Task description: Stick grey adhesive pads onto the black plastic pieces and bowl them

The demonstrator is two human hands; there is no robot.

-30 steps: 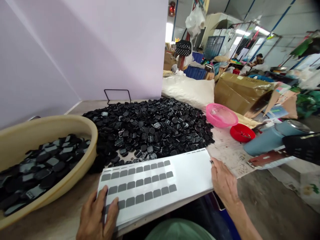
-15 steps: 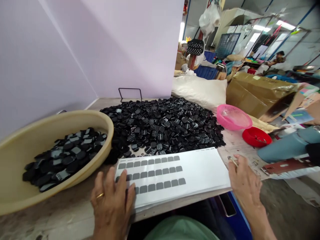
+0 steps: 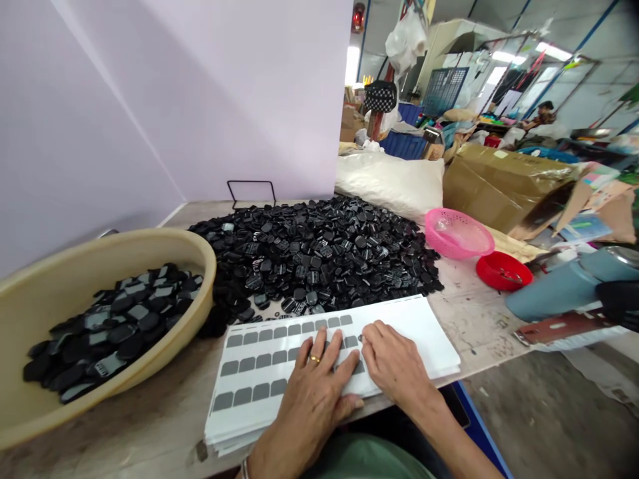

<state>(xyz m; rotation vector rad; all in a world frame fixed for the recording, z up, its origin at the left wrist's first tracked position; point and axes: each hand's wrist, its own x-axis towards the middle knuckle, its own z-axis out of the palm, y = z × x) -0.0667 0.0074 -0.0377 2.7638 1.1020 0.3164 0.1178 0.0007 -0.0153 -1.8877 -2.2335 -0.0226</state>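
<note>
A stack of white sheets [image 3: 419, 326] with rows of grey rectangular stickers [image 3: 249, 364] lies at the table's near edge. My left hand [image 3: 314, 392], with a ring on one finger, lies flat on the sheet, fingers spread over the stickers. My right hand [image 3: 397, 366] rests beside it, fingers curled down onto the right end of the sticker rows; whether it pinches anything is hidden. Behind the sheets spreads a big heap of small black plastic parts [image 3: 319, 256]. A tan basin [image 3: 200, 266] at the left holds more black parts.
A pink basket [image 3: 458, 233] and a red bowl [image 3: 499, 271] stand at the right, with a grey-blue flask [image 3: 564, 289] lying beyond them. A white sack [image 3: 389, 179], cardboard boxes [image 3: 499, 176] and a lilac wall [image 3: 200, 100] stand behind. A person sits far back right.
Both hands have moved toward the middle of the sheet: the left from its left end, the right from its right edge. The sheet stack has shifted slightly.
</note>
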